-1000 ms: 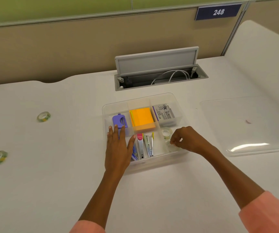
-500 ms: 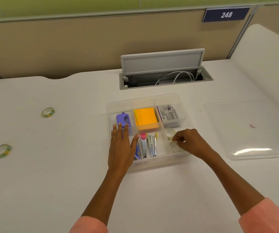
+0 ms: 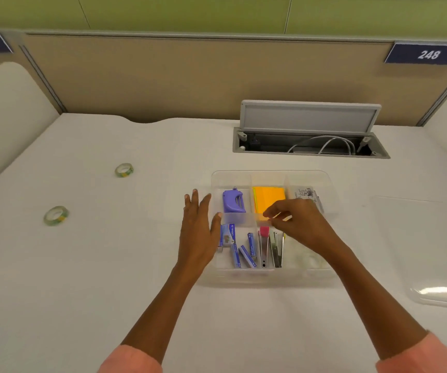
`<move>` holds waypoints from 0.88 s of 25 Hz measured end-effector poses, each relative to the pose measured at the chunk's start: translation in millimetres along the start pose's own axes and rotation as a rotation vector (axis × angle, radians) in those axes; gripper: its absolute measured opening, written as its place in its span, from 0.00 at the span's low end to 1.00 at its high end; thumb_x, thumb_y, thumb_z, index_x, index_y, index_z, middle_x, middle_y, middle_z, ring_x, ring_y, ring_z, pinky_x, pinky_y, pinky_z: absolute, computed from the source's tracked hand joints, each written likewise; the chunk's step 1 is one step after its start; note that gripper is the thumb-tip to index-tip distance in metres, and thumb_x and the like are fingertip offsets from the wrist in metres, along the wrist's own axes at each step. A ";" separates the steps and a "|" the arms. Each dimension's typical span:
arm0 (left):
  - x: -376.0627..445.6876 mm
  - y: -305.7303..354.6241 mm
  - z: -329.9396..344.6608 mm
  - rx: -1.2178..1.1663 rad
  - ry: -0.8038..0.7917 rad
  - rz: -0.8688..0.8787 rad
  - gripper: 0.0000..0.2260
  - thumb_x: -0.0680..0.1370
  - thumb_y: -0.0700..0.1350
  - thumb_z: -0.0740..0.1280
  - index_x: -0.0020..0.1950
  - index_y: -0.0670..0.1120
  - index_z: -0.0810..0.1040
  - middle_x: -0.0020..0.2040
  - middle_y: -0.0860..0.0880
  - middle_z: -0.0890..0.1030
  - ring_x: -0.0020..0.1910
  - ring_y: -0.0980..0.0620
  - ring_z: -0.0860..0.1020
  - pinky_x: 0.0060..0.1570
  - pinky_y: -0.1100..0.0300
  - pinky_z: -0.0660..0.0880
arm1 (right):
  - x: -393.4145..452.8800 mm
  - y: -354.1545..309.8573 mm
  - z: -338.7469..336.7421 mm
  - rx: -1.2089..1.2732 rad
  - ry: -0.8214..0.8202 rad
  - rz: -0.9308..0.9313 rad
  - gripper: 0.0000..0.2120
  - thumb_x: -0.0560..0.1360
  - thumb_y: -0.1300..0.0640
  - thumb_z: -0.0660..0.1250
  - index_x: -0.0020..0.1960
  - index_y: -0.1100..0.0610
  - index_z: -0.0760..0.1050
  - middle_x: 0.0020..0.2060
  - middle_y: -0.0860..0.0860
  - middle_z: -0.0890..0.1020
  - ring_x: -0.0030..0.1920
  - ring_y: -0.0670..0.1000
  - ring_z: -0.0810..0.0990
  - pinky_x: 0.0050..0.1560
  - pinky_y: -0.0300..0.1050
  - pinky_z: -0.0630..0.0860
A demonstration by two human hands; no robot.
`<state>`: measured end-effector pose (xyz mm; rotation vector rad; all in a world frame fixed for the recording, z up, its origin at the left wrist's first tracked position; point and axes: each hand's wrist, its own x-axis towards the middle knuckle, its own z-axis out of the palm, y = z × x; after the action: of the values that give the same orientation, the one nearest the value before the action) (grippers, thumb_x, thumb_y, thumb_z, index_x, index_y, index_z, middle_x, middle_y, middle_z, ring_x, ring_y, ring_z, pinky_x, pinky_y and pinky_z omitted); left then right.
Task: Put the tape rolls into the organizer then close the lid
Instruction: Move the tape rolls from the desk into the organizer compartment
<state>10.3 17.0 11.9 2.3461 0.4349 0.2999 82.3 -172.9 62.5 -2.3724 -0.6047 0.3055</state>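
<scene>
The clear plastic organizer [image 3: 270, 172] sits at the middle of the white desk. My left hand [image 3: 198, 232] lies flat with its fingers apart against the organizer's left wall. My right hand [image 3: 297, 222] hovers over the middle divider, fingers loosely curled, with nothing visible in them. Two green-and-yellow tape rolls lie on the desk to the left, one farther back [image 3: 124, 169] and one nearer [image 3: 56, 215]. Faint clear tape rolls [image 3: 308, 258] show blurred in the front right compartment. The clear lid [image 3: 432, 251] lies flat on the desk to the right.
The organizer holds a purple tool [image 3: 233, 201], orange sticky notes [image 3: 269, 197], blue staple boxes [image 3: 240, 251], metal clips [image 3: 270, 249] and a white pack [image 3: 305, 193]. An open cable hatch [image 3: 308, 141] lies behind it. A partition wall runs along the desk's back.
My right hand left the front right compartment and moved left over the middle. My left hand slid off the compartments to the left wall. The view turned left.
</scene>
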 end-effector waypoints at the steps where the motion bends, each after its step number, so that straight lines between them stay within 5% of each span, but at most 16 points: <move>1: 0.9 -11.5 -5.4 0.022 0.013 -0.028 0.23 0.79 0.48 0.57 0.73 0.46 0.56 0.77 0.46 0.48 0.76 0.49 0.44 0.72 0.50 0.54 | 10.6 -11.2 7.2 0.006 -0.017 -0.041 0.07 0.71 0.62 0.69 0.48 0.57 0.81 0.45 0.53 0.85 0.42 0.49 0.81 0.50 0.46 0.78; 7: -5.5 -88.9 -29.6 0.145 0.049 -0.184 0.24 0.79 0.50 0.56 0.73 0.45 0.55 0.77 0.43 0.49 0.76 0.45 0.44 0.73 0.51 0.47 | 76.7 -69.2 68.6 0.017 -0.145 -0.230 0.10 0.72 0.61 0.68 0.54 0.58 0.79 0.51 0.53 0.83 0.45 0.46 0.78 0.51 0.42 0.76; 12: 1.1 -139.7 -48.5 0.215 0.100 -0.230 0.25 0.79 0.51 0.55 0.73 0.43 0.55 0.76 0.40 0.51 0.76 0.43 0.45 0.73 0.52 0.43 | 130.7 -101.0 122.3 -0.062 -0.225 -0.312 0.17 0.73 0.59 0.67 0.61 0.55 0.73 0.56 0.56 0.79 0.52 0.55 0.78 0.56 0.52 0.76; 18: 14.8 -182.3 -60.1 0.338 0.182 -0.207 0.37 0.73 0.66 0.35 0.72 0.43 0.58 0.75 0.42 0.57 0.75 0.46 0.51 0.73 0.53 0.46 | 194.2 -131.1 180.3 -0.214 -0.171 -0.283 0.19 0.76 0.55 0.63 0.66 0.56 0.67 0.62 0.59 0.72 0.59 0.59 0.74 0.57 0.53 0.72; 22: 17.5 -183.2 -55.4 0.403 0.220 -0.216 0.32 0.76 0.61 0.39 0.71 0.43 0.60 0.74 0.43 0.61 0.74 0.47 0.57 0.73 0.52 0.49 | 227.1 -143.1 212.4 -0.353 -0.210 -0.317 0.25 0.76 0.52 0.62 0.70 0.54 0.60 0.65 0.61 0.68 0.63 0.62 0.69 0.61 0.58 0.70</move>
<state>-33.0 183.2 -74.3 2.6323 0.9217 0.3987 152.3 152.4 -17.4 -2.5392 -1.2042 0.3298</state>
